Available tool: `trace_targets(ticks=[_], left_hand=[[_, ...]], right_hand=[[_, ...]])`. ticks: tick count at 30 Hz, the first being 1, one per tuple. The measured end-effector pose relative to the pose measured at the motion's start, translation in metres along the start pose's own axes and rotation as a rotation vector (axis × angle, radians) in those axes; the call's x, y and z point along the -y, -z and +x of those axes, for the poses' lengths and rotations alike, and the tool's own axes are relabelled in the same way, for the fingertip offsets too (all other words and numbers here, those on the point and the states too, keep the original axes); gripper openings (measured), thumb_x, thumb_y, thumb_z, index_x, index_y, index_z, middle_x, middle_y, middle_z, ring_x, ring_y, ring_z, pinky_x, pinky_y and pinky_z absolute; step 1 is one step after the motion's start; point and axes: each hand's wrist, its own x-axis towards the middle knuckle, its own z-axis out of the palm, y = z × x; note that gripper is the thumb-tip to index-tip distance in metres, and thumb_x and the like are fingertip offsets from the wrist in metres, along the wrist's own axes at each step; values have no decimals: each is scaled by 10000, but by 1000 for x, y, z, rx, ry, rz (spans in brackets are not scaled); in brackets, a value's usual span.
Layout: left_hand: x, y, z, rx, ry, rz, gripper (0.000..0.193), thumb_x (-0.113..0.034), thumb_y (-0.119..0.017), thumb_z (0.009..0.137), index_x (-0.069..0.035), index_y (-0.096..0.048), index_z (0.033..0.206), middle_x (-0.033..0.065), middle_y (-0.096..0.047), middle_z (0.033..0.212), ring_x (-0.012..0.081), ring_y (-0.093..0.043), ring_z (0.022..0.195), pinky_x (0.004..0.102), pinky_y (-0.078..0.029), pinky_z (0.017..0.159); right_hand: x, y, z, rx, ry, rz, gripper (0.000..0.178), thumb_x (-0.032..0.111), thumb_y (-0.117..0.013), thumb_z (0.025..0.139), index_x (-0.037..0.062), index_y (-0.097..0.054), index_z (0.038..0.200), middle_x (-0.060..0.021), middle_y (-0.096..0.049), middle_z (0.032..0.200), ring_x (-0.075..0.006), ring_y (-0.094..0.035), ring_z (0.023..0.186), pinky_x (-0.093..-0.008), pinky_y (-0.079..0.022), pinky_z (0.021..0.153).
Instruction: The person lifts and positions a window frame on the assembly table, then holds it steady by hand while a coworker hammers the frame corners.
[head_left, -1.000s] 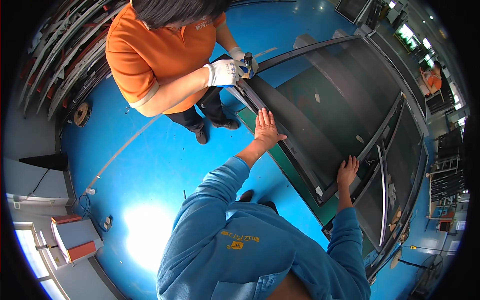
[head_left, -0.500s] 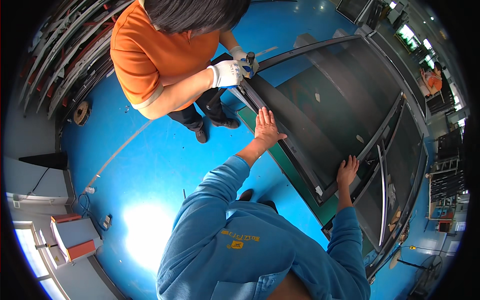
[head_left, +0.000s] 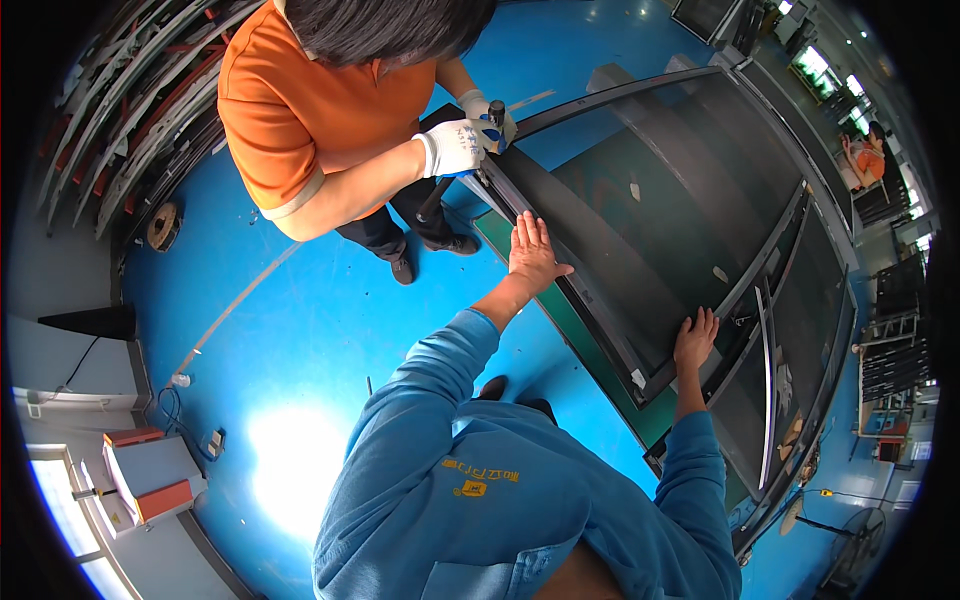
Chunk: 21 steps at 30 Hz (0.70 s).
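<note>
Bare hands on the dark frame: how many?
2: left hand on the left bar of the dark frame, right hand on its right bar. None seem hidden.

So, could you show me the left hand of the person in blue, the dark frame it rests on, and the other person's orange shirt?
Left hand (head_left: 533, 258): head view, back of the hand.
Dark frame (head_left: 608, 338): head view, its near-side bar.
Orange shirt (head_left: 285, 115): head view, its side.

Co-worker's head (head_left: 385, 25) — cut by top edge, distant person (head_left: 868, 160) — too small for detail
</note>
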Motion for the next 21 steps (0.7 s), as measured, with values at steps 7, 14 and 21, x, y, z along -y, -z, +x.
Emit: trace_targets(ticks=[7,14,21], left_hand=[[0,0,0,-3,-1,-8,946,-571,-490,767,112,-146,1324,328,-48,1382,432,0,1306,455,-58,1061],[1,-2,1,-11,0,-11,950,-572,-494,764,111,-146,1324,328,-53,1382,432,-3,1306,456,-59,1061],[0,2,0,-2,2,-19,952,-574,-494,763,110,-144,1325,323,-58,1383,427,-7,1307,455,-63,1061]], right_hand=[[0,1,0,-10,16,-11,391,256,-438,856,117,-462,1220,-41,-388,1327,-276,-293,1261,-397,-335,954],[0,1,0,-19,28,-10,389,255,-437,856,113,-465,1216,-47,-392,1323,-280,-297,1258,-406,-342,945],[1,1,0,-13,18,-22,386,258,-438,856,121,-462,1216,-40,-389,1324,-279,-295,1259,-407,-352,932]])
